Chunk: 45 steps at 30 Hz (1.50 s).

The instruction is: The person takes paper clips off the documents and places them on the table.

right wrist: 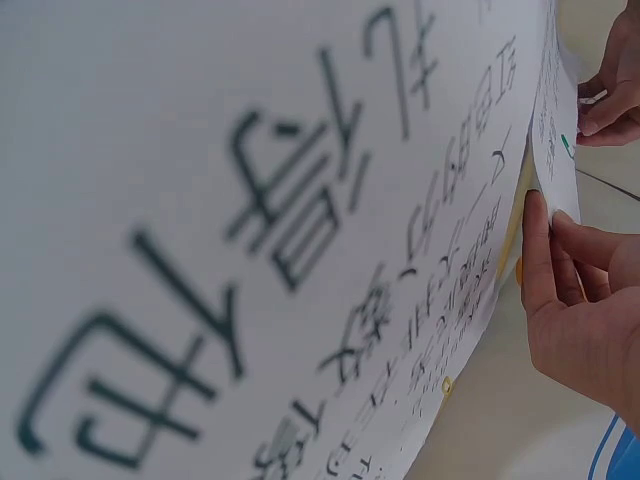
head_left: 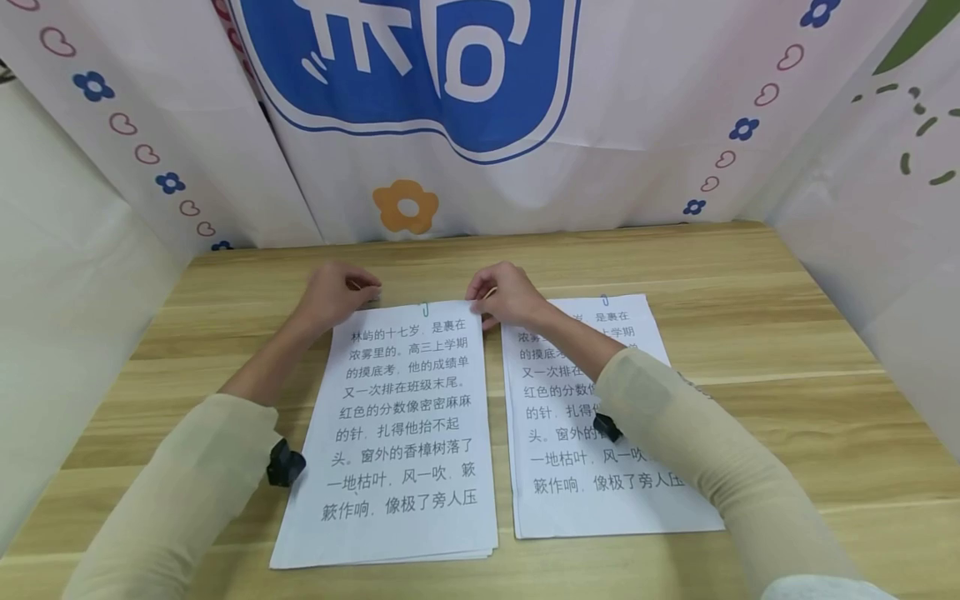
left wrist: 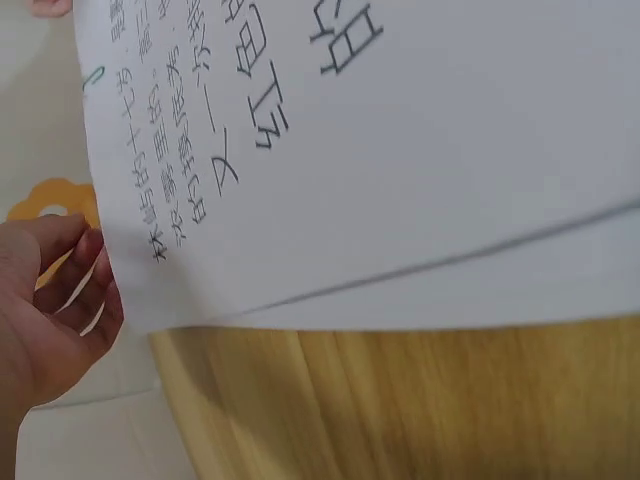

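A stack of printed paper sheets lies at centre-left on the table, with a green paper clip on its top edge. At that stack's upper right corner, my right hand pinches the paper between thumb and fingers, as the right wrist view shows. My left hand is at the upper left corner, its loosely bent fingers along the sheet edge. A second printed stack lies to the right, bearing a blue paper clip; my right forearm crosses above it and hides part of its text.
The wooden table ends at a white printed cloth behind, with more white cloth at both sides. A narrow gap separates the two stacks. Dark wrist mounts sit on both sleeves.
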### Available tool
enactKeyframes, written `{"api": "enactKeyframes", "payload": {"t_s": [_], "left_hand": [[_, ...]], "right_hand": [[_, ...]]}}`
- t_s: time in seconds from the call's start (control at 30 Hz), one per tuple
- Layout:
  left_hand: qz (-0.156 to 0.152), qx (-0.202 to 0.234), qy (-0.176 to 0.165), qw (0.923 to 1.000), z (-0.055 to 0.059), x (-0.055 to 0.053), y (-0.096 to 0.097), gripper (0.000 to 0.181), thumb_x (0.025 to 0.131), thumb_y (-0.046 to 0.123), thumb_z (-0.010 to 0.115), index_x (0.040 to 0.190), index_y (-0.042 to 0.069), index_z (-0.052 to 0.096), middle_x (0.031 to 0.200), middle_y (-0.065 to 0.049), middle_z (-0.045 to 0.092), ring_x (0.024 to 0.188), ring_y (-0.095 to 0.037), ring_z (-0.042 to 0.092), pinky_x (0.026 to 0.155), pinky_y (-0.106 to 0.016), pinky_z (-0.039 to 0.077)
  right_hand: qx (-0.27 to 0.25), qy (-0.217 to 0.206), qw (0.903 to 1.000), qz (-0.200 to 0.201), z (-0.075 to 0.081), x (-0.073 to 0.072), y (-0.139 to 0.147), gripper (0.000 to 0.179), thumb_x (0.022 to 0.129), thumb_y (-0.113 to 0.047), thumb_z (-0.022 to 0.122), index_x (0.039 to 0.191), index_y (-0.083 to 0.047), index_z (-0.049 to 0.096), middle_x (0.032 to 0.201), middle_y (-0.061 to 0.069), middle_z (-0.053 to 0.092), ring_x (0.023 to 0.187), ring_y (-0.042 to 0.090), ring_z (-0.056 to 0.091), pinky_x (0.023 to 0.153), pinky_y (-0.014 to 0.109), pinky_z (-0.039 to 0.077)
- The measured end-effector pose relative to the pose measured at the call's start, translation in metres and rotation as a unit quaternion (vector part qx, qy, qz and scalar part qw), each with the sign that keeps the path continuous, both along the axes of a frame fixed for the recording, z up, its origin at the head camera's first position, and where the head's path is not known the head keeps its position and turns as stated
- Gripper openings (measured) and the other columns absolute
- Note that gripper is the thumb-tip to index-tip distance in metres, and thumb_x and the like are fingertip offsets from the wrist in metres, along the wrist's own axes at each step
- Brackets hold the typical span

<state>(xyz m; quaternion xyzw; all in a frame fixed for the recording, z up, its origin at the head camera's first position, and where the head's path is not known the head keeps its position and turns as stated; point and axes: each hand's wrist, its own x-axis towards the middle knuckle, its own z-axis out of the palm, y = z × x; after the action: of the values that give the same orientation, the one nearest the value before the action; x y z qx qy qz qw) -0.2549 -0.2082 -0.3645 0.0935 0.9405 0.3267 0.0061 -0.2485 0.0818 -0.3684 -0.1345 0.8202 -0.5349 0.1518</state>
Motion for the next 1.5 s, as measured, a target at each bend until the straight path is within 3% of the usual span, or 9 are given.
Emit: {"api": "enactKeyframes", "payload": {"t_s": [0.23, 0.57, 1.5], "left_hand": [[-0.056, -0.005, 0.002, 0.9984, 0.001, 0.001, 0.018, 0.016, 0.099, 0.004, 0.069, 0.111, -0.005, 0.075, 0.104, -0.021, 0.074, 0.092, -0.030, 0.065, 0.078, -0.034, 0.051], [-0.113, 0.007, -0.013, 0.9935, 0.000, 0.002, 0.033, 0.015, 0.097, 0.000, 0.069, 0.110, -0.005, 0.075, 0.101, -0.019, 0.075, 0.090, -0.028, 0.066, 0.080, -0.030, 0.053], [-0.144, 0.008, 0.001, 0.9895, -0.008, -0.004, 0.047, 0.012, 0.100, -0.002, 0.063, 0.104, -0.003, 0.075, 0.097, -0.017, 0.074, 0.086, -0.027, 0.066, 0.078, -0.029, 0.053]], "right_hand": [[-0.001, -0.004, 1.0000, -0.004, 0.000, -0.001, 0.001, 0.011, 0.091, 0.013, 0.069, 0.101, 0.007, 0.070, 0.097, 0.016, 0.062, 0.087, 0.028, 0.070, 0.071, 0.034, 0.064], [-0.004, -0.005, 1.0000, -0.001, -0.001, -0.001, 0.001, 0.012, 0.091, 0.013, 0.069, 0.102, 0.007, 0.070, 0.099, 0.017, 0.063, 0.088, 0.029, 0.069, 0.072, 0.033, 0.064], [-0.011, -0.003, 0.9999, -0.001, -0.006, -0.005, 0.003, 0.012, 0.091, 0.013, 0.070, 0.101, 0.008, 0.070, 0.098, 0.017, 0.063, 0.088, 0.030, 0.070, 0.070, 0.033, 0.064]]}}
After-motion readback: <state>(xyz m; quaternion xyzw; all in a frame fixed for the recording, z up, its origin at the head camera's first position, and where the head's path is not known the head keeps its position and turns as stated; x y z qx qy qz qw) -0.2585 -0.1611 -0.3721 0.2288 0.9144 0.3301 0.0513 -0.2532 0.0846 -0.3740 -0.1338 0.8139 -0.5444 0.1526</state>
